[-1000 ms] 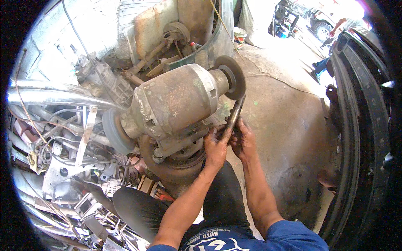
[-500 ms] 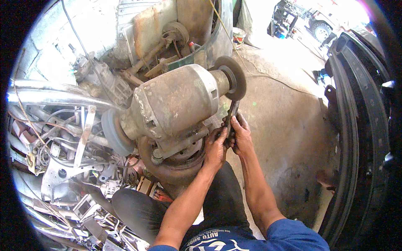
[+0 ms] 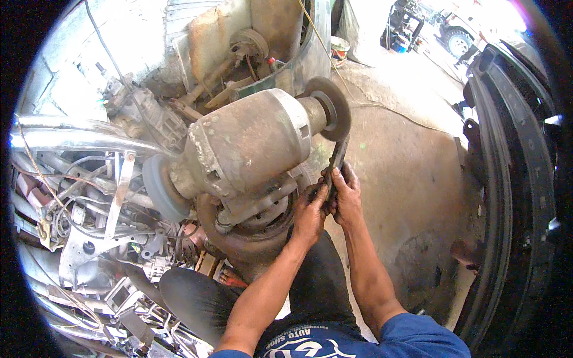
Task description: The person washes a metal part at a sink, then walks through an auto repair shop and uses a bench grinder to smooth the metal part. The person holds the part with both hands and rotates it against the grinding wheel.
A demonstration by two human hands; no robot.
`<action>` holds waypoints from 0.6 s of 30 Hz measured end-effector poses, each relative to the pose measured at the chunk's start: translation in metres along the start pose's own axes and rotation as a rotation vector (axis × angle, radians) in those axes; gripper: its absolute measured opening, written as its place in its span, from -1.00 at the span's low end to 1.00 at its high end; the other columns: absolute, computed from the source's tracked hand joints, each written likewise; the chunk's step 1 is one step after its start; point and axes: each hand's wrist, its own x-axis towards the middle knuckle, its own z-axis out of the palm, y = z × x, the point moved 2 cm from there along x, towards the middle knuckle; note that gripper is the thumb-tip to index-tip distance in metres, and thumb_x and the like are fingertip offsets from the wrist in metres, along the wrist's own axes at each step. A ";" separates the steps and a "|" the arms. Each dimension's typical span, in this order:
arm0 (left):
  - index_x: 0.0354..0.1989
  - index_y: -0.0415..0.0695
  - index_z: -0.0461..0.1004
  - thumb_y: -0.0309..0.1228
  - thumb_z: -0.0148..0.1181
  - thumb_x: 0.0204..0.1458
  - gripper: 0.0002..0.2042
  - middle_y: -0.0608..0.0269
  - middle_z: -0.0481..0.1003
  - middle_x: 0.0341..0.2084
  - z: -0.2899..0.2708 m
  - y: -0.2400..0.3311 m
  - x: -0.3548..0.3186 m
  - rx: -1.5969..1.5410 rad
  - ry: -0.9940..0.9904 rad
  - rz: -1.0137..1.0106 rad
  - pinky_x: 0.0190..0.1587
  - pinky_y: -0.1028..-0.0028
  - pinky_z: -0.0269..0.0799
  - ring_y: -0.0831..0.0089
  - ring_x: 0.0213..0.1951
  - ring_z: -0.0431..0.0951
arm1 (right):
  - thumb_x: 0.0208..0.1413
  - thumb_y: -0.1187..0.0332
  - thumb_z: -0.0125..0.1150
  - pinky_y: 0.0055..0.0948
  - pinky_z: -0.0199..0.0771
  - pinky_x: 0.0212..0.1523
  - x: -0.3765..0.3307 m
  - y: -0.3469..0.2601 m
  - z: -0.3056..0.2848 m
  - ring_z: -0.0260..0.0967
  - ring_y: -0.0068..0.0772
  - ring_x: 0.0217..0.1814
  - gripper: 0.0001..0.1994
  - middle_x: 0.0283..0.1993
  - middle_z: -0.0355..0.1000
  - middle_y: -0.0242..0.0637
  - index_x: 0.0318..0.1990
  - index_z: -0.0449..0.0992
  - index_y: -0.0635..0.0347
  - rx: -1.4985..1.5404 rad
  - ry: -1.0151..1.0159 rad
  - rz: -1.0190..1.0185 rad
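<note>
Below the right-hand grinding wheel [image 3: 330,107], a dark flat metal piece [image 3: 336,160] is clasped between the left hand [image 3: 310,212] and right hand [image 3: 346,194], its upper end raised to the wheel's lower rim. Both hands are pressed together beside the rusty bench grinder [image 3: 245,146], beyond which scrap metal parts [image 3: 89,227] are heaped at left and a concrete floor [image 3: 406,179] is spread at right.

You wear a blue short-sleeved shirt [image 3: 382,340] with white printed lettering across the chest, and dark grey trousers [image 3: 203,298]. Your forearms and both hands are bare, ungloved.
</note>
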 end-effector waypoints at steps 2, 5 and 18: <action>0.10 -0.16 0.51 -0.33 0.15 0.31 -0.74 0.34 0.57 -0.11 -0.004 -0.002 -0.007 0.031 0.009 -0.045 -0.21 0.48 0.46 0.48 -0.21 0.53 | 0.36 0.25 0.14 -0.65 0.33 -0.66 -0.004 0.005 -0.007 0.39 -0.62 -0.47 -0.75 -0.23 0.49 -0.30 0.03 0.39 0.20 -0.028 -0.024 0.019; 0.12 -0.18 0.49 -0.32 0.16 0.31 -0.71 0.32 0.56 -0.07 -0.008 -0.004 -0.018 0.105 0.011 -0.055 -0.16 0.47 0.47 0.46 -0.14 0.54 | 0.36 0.25 0.16 -0.65 0.37 -0.62 -0.011 0.013 -0.015 0.41 -0.60 -0.43 -0.73 -0.22 0.49 -0.31 0.04 0.39 0.22 -0.063 -0.006 0.016; -0.09 -0.23 0.49 -0.32 0.13 0.33 -0.80 0.28 0.49 -0.32 0.021 0.004 0.006 -0.035 0.025 -0.006 -0.28 0.47 0.41 0.50 -0.34 0.47 | 0.34 0.26 0.18 -0.46 0.56 -0.26 0.016 -0.012 -0.006 0.46 -0.48 -0.25 -0.68 -0.20 0.48 -0.29 0.11 0.39 0.27 -0.063 -0.038 -0.022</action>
